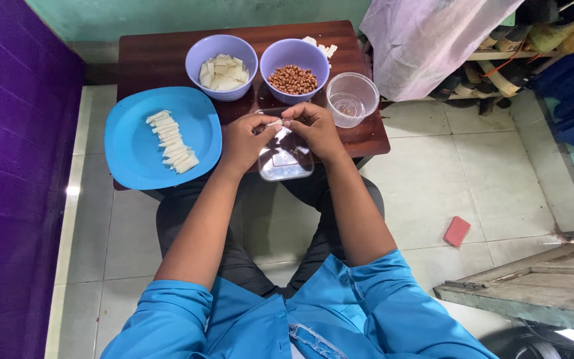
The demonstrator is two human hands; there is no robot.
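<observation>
My left hand (244, 141) and right hand (313, 129) pinch one white wrapper roll (274, 123) above one clear tray (286, 159); behind it, two purple bowls (221, 50), one clear cup (352, 98).

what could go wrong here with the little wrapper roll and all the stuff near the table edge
1. The clear tray juts past the near edge of the wooden table over the lap, so a nudge from either wrist might tip it off.
2. The small white roll is pinched only by the fingertips of the left hand and right hand; it could slip or unroll.
3. The blue plate of finished rolls also overhangs the edge and could be knocked by the left forearm.
</observation>
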